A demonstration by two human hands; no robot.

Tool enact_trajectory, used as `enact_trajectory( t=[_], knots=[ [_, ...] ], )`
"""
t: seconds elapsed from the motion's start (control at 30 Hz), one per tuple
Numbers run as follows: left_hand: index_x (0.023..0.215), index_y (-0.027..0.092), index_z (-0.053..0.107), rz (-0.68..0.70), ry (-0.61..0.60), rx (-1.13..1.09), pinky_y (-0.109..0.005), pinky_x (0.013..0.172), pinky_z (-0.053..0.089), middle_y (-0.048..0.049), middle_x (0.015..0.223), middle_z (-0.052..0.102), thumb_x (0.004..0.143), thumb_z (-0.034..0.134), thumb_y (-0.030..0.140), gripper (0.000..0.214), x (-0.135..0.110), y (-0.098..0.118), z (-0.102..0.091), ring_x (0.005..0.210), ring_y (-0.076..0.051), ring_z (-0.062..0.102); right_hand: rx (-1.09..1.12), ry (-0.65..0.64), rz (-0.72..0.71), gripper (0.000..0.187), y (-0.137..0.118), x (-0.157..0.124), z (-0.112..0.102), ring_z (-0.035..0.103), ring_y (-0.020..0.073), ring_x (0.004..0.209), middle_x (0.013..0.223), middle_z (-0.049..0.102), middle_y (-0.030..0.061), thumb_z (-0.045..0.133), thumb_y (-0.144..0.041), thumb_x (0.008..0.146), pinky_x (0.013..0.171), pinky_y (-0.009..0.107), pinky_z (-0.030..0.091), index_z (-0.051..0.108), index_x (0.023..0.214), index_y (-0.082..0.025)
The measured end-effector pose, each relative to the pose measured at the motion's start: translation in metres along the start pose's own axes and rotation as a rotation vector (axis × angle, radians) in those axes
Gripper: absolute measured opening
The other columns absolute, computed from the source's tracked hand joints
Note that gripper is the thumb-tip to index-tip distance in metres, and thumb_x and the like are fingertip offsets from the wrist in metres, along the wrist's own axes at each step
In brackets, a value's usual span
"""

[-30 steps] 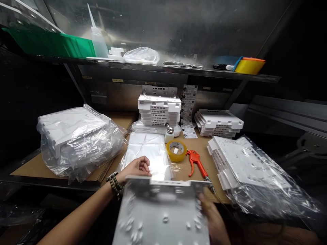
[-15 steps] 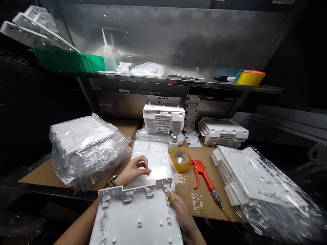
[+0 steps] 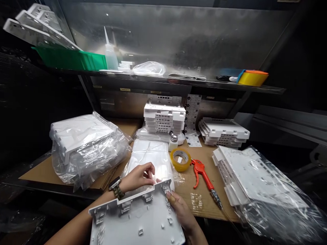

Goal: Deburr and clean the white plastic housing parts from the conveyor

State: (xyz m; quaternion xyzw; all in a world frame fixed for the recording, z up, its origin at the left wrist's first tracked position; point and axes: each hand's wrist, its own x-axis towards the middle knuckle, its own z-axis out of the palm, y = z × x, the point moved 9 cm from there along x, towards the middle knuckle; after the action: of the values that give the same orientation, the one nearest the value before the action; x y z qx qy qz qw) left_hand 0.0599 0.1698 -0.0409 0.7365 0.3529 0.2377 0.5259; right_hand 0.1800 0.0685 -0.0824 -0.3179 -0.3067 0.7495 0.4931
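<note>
A white moulded plastic cover [image 3: 153,217] with clips and small posts on its inner face lies tilted in front of me. My right hand [image 3: 182,212] grips its right edge, thumb on the inner face. My left hand [image 3: 140,177], with a watch [image 3: 116,187] on the wrist, is just beyond the cover's far edge. Its fingers are pinched together, and what they hold, if anything, cannot be made out. Under and behind that hand lies a stack of clear plastic bags [image 3: 150,153].
A tape roll [image 3: 180,167], a red air blow gun [image 3: 203,172] and a small bottle [image 3: 173,143] stand right of the bags. Bagged covers lie at left [image 3: 81,136] and right [image 3: 260,180]. More covers are stacked behind [image 3: 165,115]. A metal shelf [image 3: 158,79] spans above.
My left hand has moved slightly right and closer to the cover's far edge. The cover has turned a little, its left corner shifting left and nearer; my right hand keeps hold of it.
</note>
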Motion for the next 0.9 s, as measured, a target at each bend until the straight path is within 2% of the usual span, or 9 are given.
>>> enact_trajectory(
  t=[0.13,0.3,0.4,0.57,0.7,0.8,0.9],
  knots=[
    [0.092,0.018,0.061,-0.037,-0.041,-0.075,-0.032,0.065,0.053,0.0051,0.074,0.062,0.086,0.081,0.033,0.026,-0.002,-0.004,-0.010,0.067,-0.015,0.062,0.002,-0.018,0.030,0.064,0.007,-0.006,-0.005,0.071,0.0303,0.115,0.120,0.078,0.0104,0.078,-0.060,0.084,0.110,0.047,0.046,0.071,0.135,-0.022],
    [0.090,0.018,0.061,-0.022,-0.068,-0.102,-0.037,0.077,0.056,0.0016,0.085,0.064,0.088,0.079,0.034,0.024,-0.004,0.001,-0.015,0.080,-0.018,0.064,-0.023,-0.033,0.030,0.060,0.012,-0.011,-0.008,0.068,0.0299,0.121,0.128,0.076,0.0096,0.076,-0.058,0.087,0.113,0.046,0.043,0.070,0.136,-0.024],
    [0.086,0.018,0.060,-0.022,-0.058,-0.077,-0.036,0.075,0.056,0.0030,0.082,0.062,0.083,0.083,0.029,0.026,-0.005,0.000,-0.011,0.078,-0.017,0.064,-0.031,-0.016,-0.001,0.059,0.007,-0.008,-0.008,0.067,0.0305,0.124,0.131,0.074,0.0096,0.077,-0.058,0.086,0.113,0.046,0.043,0.071,0.134,-0.026],
    [0.083,0.018,0.059,-0.014,-0.058,-0.031,-0.029,0.062,0.053,0.0053,0.074,0.059,0.087,0.080,0.028,0.024,-0.001,-0.004,-0.005,0.066,-0.013,0.060,0.022,-0.023,0.007,0.057,0.003,0.001,0.001,0.071,0.0311,0.118,0.123,0.078,0.0098,0.075,-0.058,0.088,0.110,0.049,0.046,0.071,0.135,-0.025],
    [0.083,0.018,0.058,0.037,-0.013,0.020,-0.028,0.059,0.052,0.0073,0.068,0.053,0.090,0.077,0.035,0.027,0.004,-0.002,-0.018,0.059,-0.012,0.055,0.033,0.011,0.010,0.059,0.004,0.001,-0.006,0.072,0.0322,0.114,0.117,0.079,0.0108,0.077,-0.057,0.086,0.107,0.049,0.050,0.072,0.132,-0.022],
    [0.083,0.018,0.060,0.095,0.067,0.127,-0.033,0.067,0.055,0.0043,0.075,0.057,0.092,0.073,0.037,0.025,0.004,0.008,-0.033,0.068,-0.015,0.059,0.050,0.063,0.025,0.058,0.008,-0.002,-0.019,0.074,0.0322,0.111,0.113,0.080,0.0111,0.080,-0.056,0.084,0.105,0.049,0.051,0.074,0.129,-0.020],
    [0.079,0.017,0.067,0.159,0.138,0.315,-0.045,0.089,0.055,-0.0066,0.105,0.067,0.097,0.065,0.033,0.023,0.003,0.024,-0.046,0.094,-0.021,0.063,0.103,0.163,0.065,0.056,0.011,-0.006,-0.037,0.075,0.0334,0.110,0.107,0.082,0.0124,0.083,-0.053,0.081,0.102,0.049,0.054,0.076,0.121,-0.016]
  ],
)
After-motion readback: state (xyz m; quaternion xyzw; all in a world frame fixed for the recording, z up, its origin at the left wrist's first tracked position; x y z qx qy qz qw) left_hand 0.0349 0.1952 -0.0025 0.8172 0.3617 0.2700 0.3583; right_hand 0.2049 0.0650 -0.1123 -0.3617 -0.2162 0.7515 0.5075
